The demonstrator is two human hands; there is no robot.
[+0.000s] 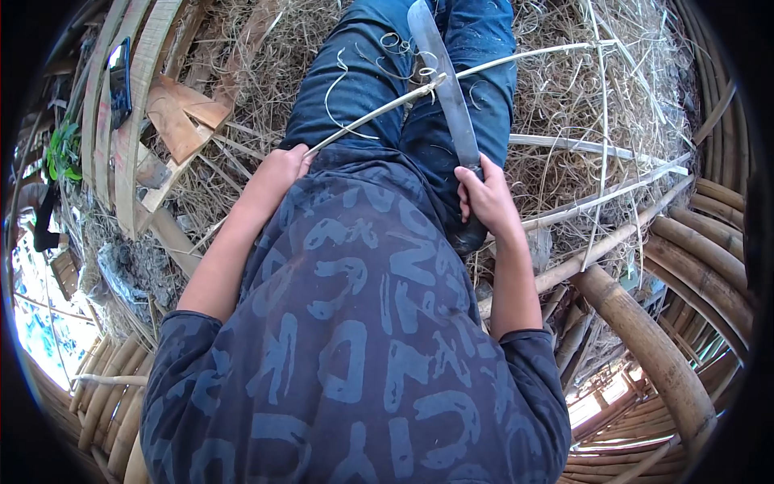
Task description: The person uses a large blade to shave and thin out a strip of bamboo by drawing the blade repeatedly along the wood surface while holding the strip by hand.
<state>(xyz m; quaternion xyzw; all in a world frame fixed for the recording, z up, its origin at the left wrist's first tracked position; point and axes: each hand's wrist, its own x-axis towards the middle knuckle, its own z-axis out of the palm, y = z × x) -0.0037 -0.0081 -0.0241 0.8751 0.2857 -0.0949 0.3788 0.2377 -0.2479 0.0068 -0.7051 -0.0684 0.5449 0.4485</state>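
My left hand [284, 171] is closed on one end of a thin bamboo strip [371, 115], beside my left hip. The strip runs up and to the right across my thighs, and its far end reaches past my right leg. In my right hand [489, 196] is the dark handle of a long machete [451, 93], its blade pointing away from me over my legs. Blade and strip cross between my thighs, where a small curl of shaving stands at the blade's edge. Several thin curled shavings [339, 93] lie on my jeans.
Dry shavings [556, 97] cover the ground around my legs. Curved bamboo slats [133, 113], a phone [120, 83] and a wooden block [181, 121] are at left. Long thin strips [601, 149] and thick bamboo poles [645, 347] lie at right.
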